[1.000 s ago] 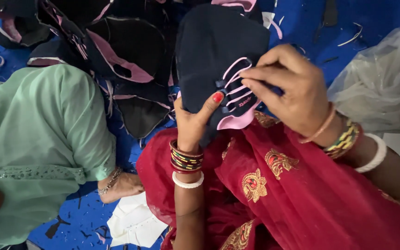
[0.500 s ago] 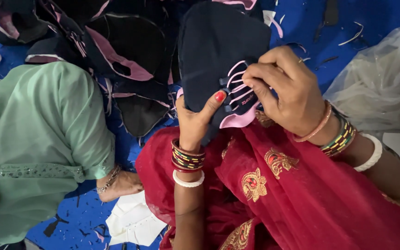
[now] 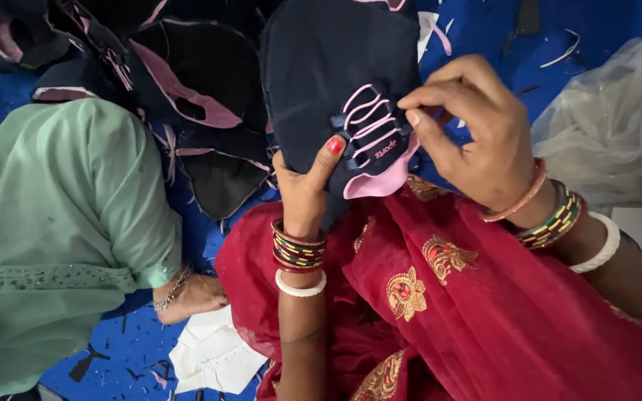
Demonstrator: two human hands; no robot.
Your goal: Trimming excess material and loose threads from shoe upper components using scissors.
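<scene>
Blue floor (image 3: 603, 22), strewn with dark scraps, lies under both hands.

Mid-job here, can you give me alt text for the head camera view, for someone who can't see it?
The left hand grips a dark navy shoe upper from below while the right hand pinches its pink laces, above a lap draped in red embroidered cloth. More dark uppers lie piled on a blue sheet; a person in a green garment sits at left.

The dark navy shoe upper (image 3: 336, 82) is held up flat above the lap, pink laces threaded through loops toward five o'clock, with a pink tongue edge at its lower rim.
</scene>
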